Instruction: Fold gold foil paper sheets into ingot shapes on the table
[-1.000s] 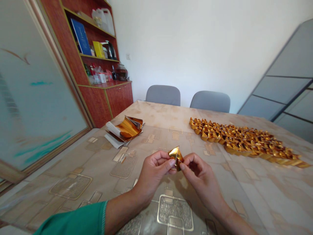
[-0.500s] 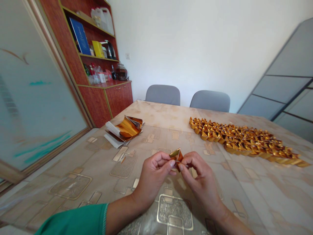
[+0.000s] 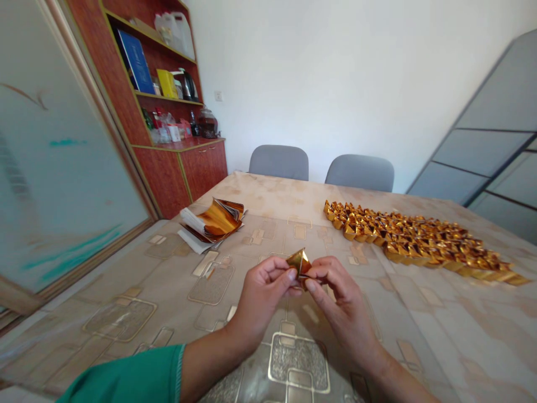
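Observation:
A small folded piece of gold foil paper (image 3: 299,262) is pinched between both hands above the table, its pointed tip upward. My left hand (image 3: 265,291) grips its left side between thumb and fingers. On the right side, my right hand (image 3: 342,294) holds it with thumb and forefinger. A loose stack of gold foil sheets with white backing (image 3: 218,221) lies curled at the left of the table. At the right, several rows of folded gold foil pieces (image 3: 423,240) stand packed close together.
The table (image 3: 168,291) has a patterned cover. Behind its far edge are two grey chairs (image 3: 279,162) (image 3: 359,172). A red wooden cabinet (image 3: 201,170) with bottles and a kettle stands at the back left, beside a frosted glass panel (image 3: 62,140).
The foil piece has tilted between my fingers, so more of its shiny gold face shows and its tip has shifted slightly left. Both hands keep their grip.

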A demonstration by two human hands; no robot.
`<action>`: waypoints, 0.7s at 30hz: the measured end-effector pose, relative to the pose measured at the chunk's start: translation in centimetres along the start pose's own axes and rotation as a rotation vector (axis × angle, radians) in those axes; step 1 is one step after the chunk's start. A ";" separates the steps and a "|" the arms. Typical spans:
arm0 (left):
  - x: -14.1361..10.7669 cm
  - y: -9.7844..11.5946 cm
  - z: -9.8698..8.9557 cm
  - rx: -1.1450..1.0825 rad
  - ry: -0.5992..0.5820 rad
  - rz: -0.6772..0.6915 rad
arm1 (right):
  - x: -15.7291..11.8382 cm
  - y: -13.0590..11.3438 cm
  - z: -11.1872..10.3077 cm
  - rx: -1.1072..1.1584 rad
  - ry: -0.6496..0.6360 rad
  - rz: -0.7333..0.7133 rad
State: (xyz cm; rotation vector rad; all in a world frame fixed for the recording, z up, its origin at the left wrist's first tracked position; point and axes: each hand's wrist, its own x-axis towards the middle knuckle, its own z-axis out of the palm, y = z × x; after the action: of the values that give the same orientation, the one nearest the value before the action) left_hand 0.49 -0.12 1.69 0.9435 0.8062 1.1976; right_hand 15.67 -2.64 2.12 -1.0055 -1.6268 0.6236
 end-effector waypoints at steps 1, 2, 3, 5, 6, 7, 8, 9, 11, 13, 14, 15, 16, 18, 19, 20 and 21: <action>0.2 0.1 -0.1 -0.035 0.017 -0.027 | 0.1 0.0 -0.1 -0.019 -0.033 -0.026; 0.3 0.2 -0.1 -0.058 0.029 -0.043 | 0.2 0.0 -0.3 -0.044 -0.068 -0.043; 0.4 0.3 -0.2 -0.063 0.031 -0.046 | 0.2 0.0 -0.4 -0.068 -0.091 -0.051; 0.3 0.4 -0.1 -0.025 0.004 -0.023 | 0.3 0.0 -0.4 -0.101 -0.092 -0.053; 0.2 0.4 0.0 0.003 -0.014 -0.008 | 0.3 0.0 -0.4 -0.104 -0.066 -0.057; 0.1 0.3 0.1 0.025 -0.030 0.002 | 0.2 -0.1 -0.4 -0.102 -0.041 -0.062; 0.0 0.2 0.2 0.031 -0.040 0.003 | 0.2 -0.2 -0.4 -0.099 -0.026 -0.068; 0.0 0.1 0.2 0.021 -0.041 -0.006 | 0.2 -0.2 -0.5 -0.099 -0.032 -0.073; -0.1 0.1 0.2 -0.029 -0.027 -0.032 | 0.1 -0.2 -0.6 -0.106 -0.091 -0.087; 0.0 0.2 -0.1 -0.074 -0.010 -0.049 | 0.2 0.0 -0.8 -0.123 -0.161 -0.104; 0.1 0.4 -0.2 -0.084 -0.005 -0.054 | 0.3 0.1 -1.0 -0.127 -0.182 -0.120; 0.2 0.5 -0.3 -0.085 -0.006 -0.057 | 0.4 0.2 -1.1 -0.129 -0.198 -0.140; 0.3 0.7 -0.5 -0.081 -0.008 -0.059 | 0.5 0.4 -1.3 -0.132 -0.210 -0.160; 0.5 0.9 -0.6 -0.063 -0.014 -0.066 | 0.7 0.7 -1.5 -0.141 -0.239 -0.189; 0.5 1.0 -0.6 -0.053 -0.018 -0.071 | 0.8 0.7 -1.6 -0.148 -0.261 -0.193; 0.5 1.0 -0.7 -0.044 -0.020 -0.075 | 0.9 0.8 -1.7 -0.155 -0.283 -0.190; 0.5 1.0 -0.6 -0.034 -0.021 -0.077 | 0.9 0.8 -1.7 -0.156 -0.302 -0.180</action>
State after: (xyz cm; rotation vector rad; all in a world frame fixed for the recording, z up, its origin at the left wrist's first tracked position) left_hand -0.37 0.61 2.30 0.8885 0.7958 1.1300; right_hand 17.46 -1.66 2.43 -0.8937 -2.0327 0.5518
